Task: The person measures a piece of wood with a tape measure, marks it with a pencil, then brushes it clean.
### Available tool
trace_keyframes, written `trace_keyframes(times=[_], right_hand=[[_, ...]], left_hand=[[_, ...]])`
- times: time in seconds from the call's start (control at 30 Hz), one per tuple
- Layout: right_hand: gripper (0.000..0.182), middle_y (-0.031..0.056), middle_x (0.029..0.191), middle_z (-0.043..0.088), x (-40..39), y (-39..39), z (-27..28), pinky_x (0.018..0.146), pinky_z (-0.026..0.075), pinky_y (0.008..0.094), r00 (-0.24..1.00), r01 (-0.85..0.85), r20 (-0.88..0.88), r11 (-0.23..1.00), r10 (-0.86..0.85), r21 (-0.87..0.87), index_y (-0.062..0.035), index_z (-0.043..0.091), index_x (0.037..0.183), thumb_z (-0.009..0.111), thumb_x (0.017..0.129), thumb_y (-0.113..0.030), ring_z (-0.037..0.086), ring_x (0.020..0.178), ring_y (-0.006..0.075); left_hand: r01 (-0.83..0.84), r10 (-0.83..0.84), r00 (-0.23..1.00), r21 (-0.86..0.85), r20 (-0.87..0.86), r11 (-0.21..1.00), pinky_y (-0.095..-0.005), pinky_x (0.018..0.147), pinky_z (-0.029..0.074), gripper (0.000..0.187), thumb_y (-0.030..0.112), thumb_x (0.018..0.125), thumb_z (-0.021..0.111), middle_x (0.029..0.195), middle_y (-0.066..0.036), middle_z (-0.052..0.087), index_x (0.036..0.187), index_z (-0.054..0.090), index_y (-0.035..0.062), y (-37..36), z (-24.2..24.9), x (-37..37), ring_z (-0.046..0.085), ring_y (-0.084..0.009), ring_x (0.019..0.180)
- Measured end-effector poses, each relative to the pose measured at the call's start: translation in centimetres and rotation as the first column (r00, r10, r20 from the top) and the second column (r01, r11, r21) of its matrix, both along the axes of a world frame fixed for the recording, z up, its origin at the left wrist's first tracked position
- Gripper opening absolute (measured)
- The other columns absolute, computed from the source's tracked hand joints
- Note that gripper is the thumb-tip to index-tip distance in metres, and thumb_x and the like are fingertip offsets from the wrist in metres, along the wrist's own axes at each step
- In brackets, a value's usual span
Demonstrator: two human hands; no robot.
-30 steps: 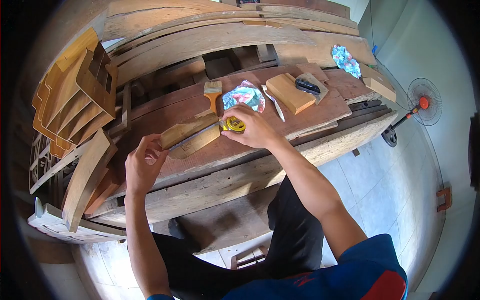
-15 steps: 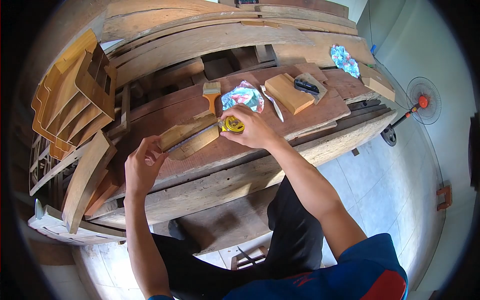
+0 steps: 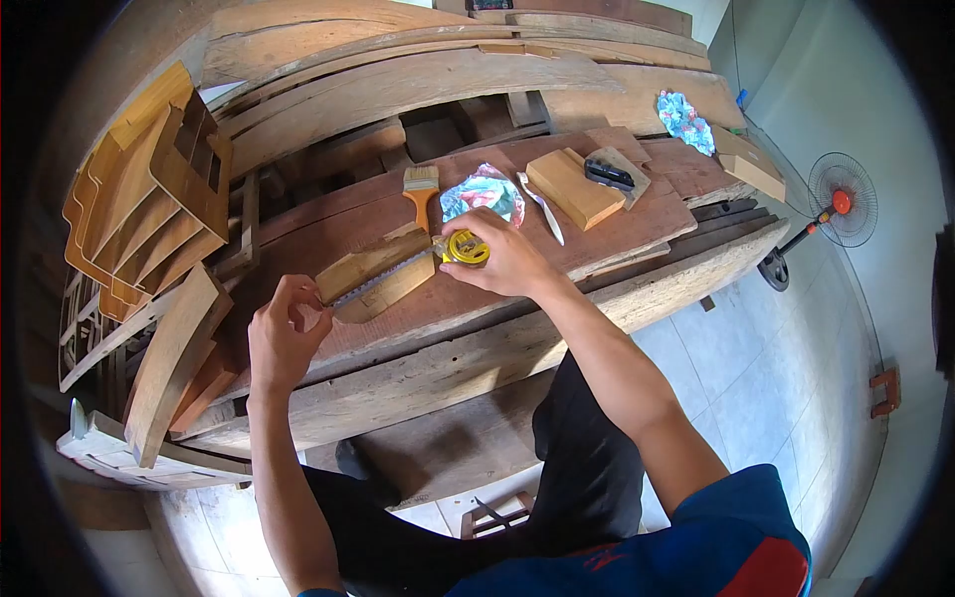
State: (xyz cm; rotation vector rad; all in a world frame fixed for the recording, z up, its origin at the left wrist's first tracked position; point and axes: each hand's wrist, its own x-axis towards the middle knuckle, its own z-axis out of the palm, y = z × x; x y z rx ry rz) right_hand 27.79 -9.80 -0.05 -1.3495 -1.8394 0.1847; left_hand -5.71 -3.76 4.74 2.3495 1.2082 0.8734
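Observation:
My right hand (image 3: 502, 261) grips a yellow tape measure (image 3: 465, 248) at the right end of a piece of wood (image 3: 383, 269). Its blade (image 3: 383, 280) is drawn out leftward along the wood. At the left end of the wood is my left hand (image 3: 286, 328), its fingers curled in by the blade's end; what they pinch is hidden. Just behind the wood lies a paintbrush (image 3: 421, 194) with an orange handle. Crumpled colourful paper (image 3: 483, 195) sits behind the tape measure.
A toothbrush (image 3: 543, 210), a wooden block (image 3: 575, 187) and a black object (image 3: 609, 174) lie to the right on the planks (image 3: 657, 214). More crumpled wrapping (image 3: 685, 123) is farther back. A wooden organizer (image 3: 159, 214) stands at left, a fan (image 3: 842, 202) at right.
My left hand has shifted very slightly, its fingers a little more curled at the wood's left end. The right hand and the tape measure have hardly moved.

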Motion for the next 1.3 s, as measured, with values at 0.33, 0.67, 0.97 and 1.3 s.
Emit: trace_keyframes(times=[0.33,0.67,0.97,1.3], right_hand=[[0.039,0.0125,0.124,0.068,-0.5,1.1,-0.2,0.097,0.055,0.0394,0.996,0.06,-0.086,0.937,-0.032,0.343,-0.0069,0.064,0.113,0.082,0.088,-0.03,0.067,0.117,0.0287],[0.029,0.009,0.09,0.077,-0.9,3.7,0.7,0.065,0.055,0.0338,0.945,0.185,-0.314,0.935,-0.085,0.303,-0.005,0.071,0.09,0.084,0.088,-0.03,0.074,0.076,0.021],[0.052,0.0143,0.1,0.065,-1.5,5.8,-0.2,0.081,0.054,0.0411,0.893,0.353,-0.375,0.906,-0.251,0.234,-0.0041,0.061,0.108,0.087,0.083,-0.042,0.068,0.093,0.032],[0.089,0.0204,0.126,0.054,-1.6,4.5,0.6,0.095,0.053,0.0463,0.957,0.279,-0.156,0.923,-0.244,0.266,-0.0048,0.04,0.132,0.093,0.074,-0.046,0.062,0.114,0.0379]], left_hand=[[0.058,-0.058,0.985,0.002,0.16,0.998,-0.0249,0.06,0.043,0.013,0.006,0.085,0.071,0.082,-0.004,0.066,0.098,0.068,0.0033,0.4,0.1,0.0,0.047,-0.0094,0.062],[0.002,0.036,0.961,-0.138,0.273,0.99,-0.0247,0.063,0.045,0.015,0.011,0.092,0.07,0.079,-0.005,0.069,0.101,0.07,-0.0015,1.2,-0.9,0.4,0.052,-0.0074,0.066],[-0.021,0.03,0.983,-0.054,0.18,0.998,-0.027,0.073,0.055,0.02,0.013,0.093,0.077,0.09,-0.008,0.076,0.109,0.076,0.0008,0.8,-0.3,0.5,0.07,-0.0119,0.077],[0.003,0.016,0.977,-0.088,0.214,0.996,-0.0282,0.077,0.057,0.023,0.012,0.09,0.08,0.092,-0.012,0.077,0.11,0.076,-0.0005,1.0,-0.6,-0.1,0.074,-0.0151,0.083]])
